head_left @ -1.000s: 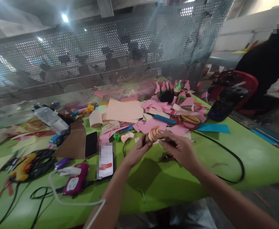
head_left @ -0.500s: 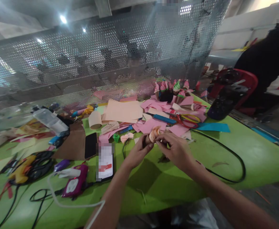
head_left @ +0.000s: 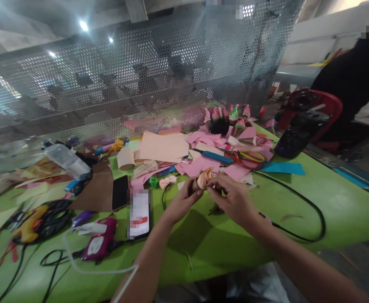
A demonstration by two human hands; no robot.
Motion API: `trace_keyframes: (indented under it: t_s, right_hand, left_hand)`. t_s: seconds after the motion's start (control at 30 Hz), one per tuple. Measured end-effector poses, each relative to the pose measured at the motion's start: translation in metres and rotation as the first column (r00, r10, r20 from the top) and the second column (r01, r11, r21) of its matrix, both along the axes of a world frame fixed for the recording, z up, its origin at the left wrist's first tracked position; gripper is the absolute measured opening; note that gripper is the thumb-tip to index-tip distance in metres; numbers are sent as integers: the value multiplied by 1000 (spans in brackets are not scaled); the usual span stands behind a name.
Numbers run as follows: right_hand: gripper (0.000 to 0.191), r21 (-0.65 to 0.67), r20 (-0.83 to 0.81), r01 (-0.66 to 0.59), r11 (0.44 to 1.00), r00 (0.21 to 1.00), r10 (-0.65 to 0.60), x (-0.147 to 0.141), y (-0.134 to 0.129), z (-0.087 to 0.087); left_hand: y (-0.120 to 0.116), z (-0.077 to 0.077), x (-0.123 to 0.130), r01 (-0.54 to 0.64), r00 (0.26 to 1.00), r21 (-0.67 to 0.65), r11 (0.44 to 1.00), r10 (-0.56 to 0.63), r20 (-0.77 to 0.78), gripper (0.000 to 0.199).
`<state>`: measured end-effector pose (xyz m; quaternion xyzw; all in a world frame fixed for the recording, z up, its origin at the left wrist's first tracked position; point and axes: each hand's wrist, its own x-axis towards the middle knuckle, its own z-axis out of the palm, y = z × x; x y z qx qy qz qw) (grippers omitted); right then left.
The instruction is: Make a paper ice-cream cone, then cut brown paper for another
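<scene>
A small paper ice cream cone [head_left: 204, 179], with a cream and orange striped swirl on a brown base, is held above the green table. My left hand [head_left: 189, 194] wraps round its brown lower part. The fingers of my right hand [head_left: 230, 194] press together at the right side of the swirl; whether they pinch a bit of it is hidden. Similar paper cones [head_left: 234, 112] with pink and green swirls stand in a dark holder at the back. Pink paper scraps [head_left: 200, 166] lie just beyond my hands.
Scissors [head_left: 250, 160] and a blue cutter [head_left: 217, 157] lie on the paper scraps. On the left are two phones [head_left: 120, 192], a purple power socket [head_left: 100, 242], a yellow glue gun [head_left: 31, 225] and a clear bottle [head_left: 66, 158]. A dark bottle [head_left: 301, 126] stands right. Cables cross the table [head_left: 345, 202].
Both hands stay nearly in place round the cone. The swirl looks slightly turned, and my right fingers have shifted a little.
</scene>
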<state>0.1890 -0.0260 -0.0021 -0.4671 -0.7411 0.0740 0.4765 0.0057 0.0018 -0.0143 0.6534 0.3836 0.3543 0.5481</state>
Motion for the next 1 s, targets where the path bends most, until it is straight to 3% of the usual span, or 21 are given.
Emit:
trace_keyframes:
  t_s: [0.3,0.53,0.7,0.87,1.0]
  right_hand:
    - [12,69,59,87,994,994,-92,-4,0,-4]
    - [11,-35,-127,8,999,992,-12,9,-4,-5]
    - [17,-91,-279,-82,992,959,53,15,-4,-11]
    - [17,-15,-258,-132,991,958,124,12,-4,-12]
    - [20,-36,-237,-159,987,960,147,10,-6,-15]
  left_hand:
    - [0,0,1,-3,1000,-16,1000,4,9,54]
    - [7,-8,-3,-13,983,-90,996,29,179,58]
    - [5,-2,-6,-55,979,-173,983,87,187,43]
    - [4,-2,-3,-34,964,-166,986,76,254,39]
    - [4,-5,-2,-37,972,-156,987,72,224,43]
